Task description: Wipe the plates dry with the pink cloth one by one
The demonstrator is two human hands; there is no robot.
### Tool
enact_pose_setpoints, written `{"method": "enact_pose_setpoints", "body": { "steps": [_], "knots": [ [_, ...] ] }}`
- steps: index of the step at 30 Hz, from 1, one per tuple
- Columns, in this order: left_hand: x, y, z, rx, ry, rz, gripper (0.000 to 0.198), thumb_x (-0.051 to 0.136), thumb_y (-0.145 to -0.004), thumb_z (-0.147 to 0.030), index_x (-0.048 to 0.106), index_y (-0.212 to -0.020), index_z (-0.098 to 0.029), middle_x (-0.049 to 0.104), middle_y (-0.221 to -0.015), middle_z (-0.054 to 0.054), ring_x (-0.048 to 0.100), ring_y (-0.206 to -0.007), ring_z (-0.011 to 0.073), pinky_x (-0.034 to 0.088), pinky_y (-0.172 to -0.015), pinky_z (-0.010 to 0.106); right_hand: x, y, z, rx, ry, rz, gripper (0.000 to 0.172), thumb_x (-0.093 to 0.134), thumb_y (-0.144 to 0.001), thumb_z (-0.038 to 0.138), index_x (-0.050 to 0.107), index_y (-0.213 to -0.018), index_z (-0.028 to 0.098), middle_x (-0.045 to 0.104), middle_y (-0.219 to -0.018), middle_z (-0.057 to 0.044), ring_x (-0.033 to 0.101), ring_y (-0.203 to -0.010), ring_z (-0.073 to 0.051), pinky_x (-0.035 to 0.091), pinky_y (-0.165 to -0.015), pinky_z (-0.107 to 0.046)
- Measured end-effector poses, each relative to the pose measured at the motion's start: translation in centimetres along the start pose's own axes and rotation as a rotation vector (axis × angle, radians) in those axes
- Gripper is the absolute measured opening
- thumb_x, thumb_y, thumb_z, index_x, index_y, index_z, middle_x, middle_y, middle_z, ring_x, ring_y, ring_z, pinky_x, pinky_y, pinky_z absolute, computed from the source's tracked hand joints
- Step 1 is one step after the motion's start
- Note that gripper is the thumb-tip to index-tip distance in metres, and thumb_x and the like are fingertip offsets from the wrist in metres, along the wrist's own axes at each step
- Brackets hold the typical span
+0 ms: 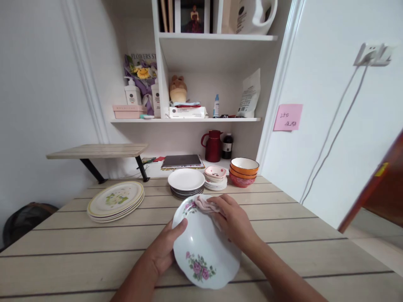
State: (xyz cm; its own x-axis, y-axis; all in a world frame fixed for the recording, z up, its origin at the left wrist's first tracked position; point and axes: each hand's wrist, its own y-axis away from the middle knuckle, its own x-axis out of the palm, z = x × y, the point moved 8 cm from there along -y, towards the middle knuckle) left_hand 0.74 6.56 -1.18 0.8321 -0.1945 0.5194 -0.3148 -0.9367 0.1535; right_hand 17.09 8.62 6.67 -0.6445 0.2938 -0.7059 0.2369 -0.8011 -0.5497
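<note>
Floral plate (206, 241) over the near middle of the desk (94, 262), its face tipped up toward me; whether its underside touches the wood, I cannot tell. My left grip (166, 248) clasps its left edge, thumb on top. My right grip (232, 220) holds a pale pink cloth (204, 204), pressed to the upper part of the plate. Beyond: white-topped plate stack (185, 179) just behind, orange-and-red bowl stack (244, 168) to the right, yellow-rimmed plates (116, 198) piled left

Bowls (244, 171) stand behind the held plate (201, 239), rightward.
</note>
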Motion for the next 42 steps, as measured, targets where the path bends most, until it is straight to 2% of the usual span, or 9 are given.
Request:
{"method": "enact_pose_setpoints", "body": {
  "steps": [4,12,18,26,31,35,38,42],
  "knots": [
    [0.1,0.1,-0.1,-0.002,0.02,-0.009,0.05,0.068,-0.079,-0.034,0.056,-0.124,-0.014,0.071,-0.105,0.016,0.069,-0.091,0.0282,0.049,-0.086,0.039,0.2,0.0,-0.4,0.029,-0.022,0.02,0.028,0.052,-0.082,0.019,0.063,-0.106,0.028,0.06,-0.098,-0.004,0.057,-0.09,-0.02,0.045,-0.074,-0.031],
    [0.1,0.0,0.0,-0.005,0.022,-0.005,0.052,0.068,-0.079,-0.033,0.055,-0.126,-0.015,0.072,-0.105,0.016,0.069,-0.09,0.0283,0.048,-0.087,0.039,-0.1,0.2,0.1,0.007,0.058,-0.032,0.037,0.051,-0.083,0.016,0.067,-0.112,0.034,0.056,-0.091,-0.004,0.056,-0.074,-0.017,0.043,-0.062,-0.027],
    [0.2,0.0,0.2,-0.015,-0.008,0.024,0.052,0.067,-0.08,-0.033,0.053,-0.127,-0.016,0.071,-0.106,0.016,0.069,-0.09,0.0273,0.049,-0.081,0.036,0.9,0.4,0.7,0.004,0.158,0.03,0.04,0.052,-0.083,0.016,0.065,-0.113,0.038,0.057,-0.089,-0.004,0.054,-0.072,-0.018,0.038,-0.06,-0.025],
    [0.4,-0.1,0.1,-0.005,-0.005,0.03,0.056,0.068,-0.079,-0.034,0.051,-0.129,-0.017,0.072,-0.102,0.015,0.069,-0.087,0.0263,0.049,-0.075,0.033,1.9,0.7,2.8,-0.08,0.157,0.085,0.045,0.047,-0.086,0.016,0.059,-0.123,0.039,0.056,-0.093,-0.006,0.053,-0.079,-0.02,0.039,-0.063,-0.026],
    [0.4,-0.1,0.1,0.001,-0.023,0.026,0.052,0.068,-0.079,-0.035,0.055,-0.124,-0.016,0.072,-0.101,0.015,0.069,-0.085,0.0257,0.049,-0.075,0.032,2.2,1.0,4.0,-0.167,0.121,0.102,0.037,0.046,-0.089,0.02,0.063,-0.118,0.035,0.057,-0.091,-0.006,0.052,-0.084,-0.021,0.041,-0.069,-0.028],
    [0.6,-0.2,0.0,0.001,-0.026,0.031,0.048,0.067,-0.08,-0.035,0.056,-0.123,-0.016,0.072,-0.102,0.015,0.069,-0.084,0.0234,0.048,-0.076,0.031,2.4,1.1,4.7,-0.213,0.117,0.137,0.037,0.046,-0.089,0.019,0.064,-0.116,0.037,0.056,-0.093,-0.005,0.052,-0.085,-0.02,0.039,-0.067,-0.028],
    [0.4,-0.2,0.1,0.003,-0.03,0.032,0.05,0.067,-0.08,-0.034,0.053,-0.126,-0.017,0.072,-0.103,0.015,0.069,-0.085,0.0235,0.049,-0.076,0.031,2.0,0.9,4.3,-0.195,0.141,0.108,0.037,0.047,-0.09,0.021,0.062,-0.119,0.038,0.056,-0.092,-0.005,0.052,-0.083,-0.02,0.039,-0.067,-0.028],
    [0.2,-0.2,0.2,-0.008,-0.037,0.024,0.053,0.066,-0.08,-0.034,0.051,-0.127,-0.015,0.071,-0.106,0.016,0.068,-0.089,0.0264,0.049,-0.077,0.034,1.0,0.2,1.8,-0.078,0.206,0.035,0.041,0.047,-0.088,0.02,0.059,-0.123,0.04,0.056,-0.092,-0.005,0.052,-0.078,-0.019,0.036,-0.059,-0.025]
  ]
}}
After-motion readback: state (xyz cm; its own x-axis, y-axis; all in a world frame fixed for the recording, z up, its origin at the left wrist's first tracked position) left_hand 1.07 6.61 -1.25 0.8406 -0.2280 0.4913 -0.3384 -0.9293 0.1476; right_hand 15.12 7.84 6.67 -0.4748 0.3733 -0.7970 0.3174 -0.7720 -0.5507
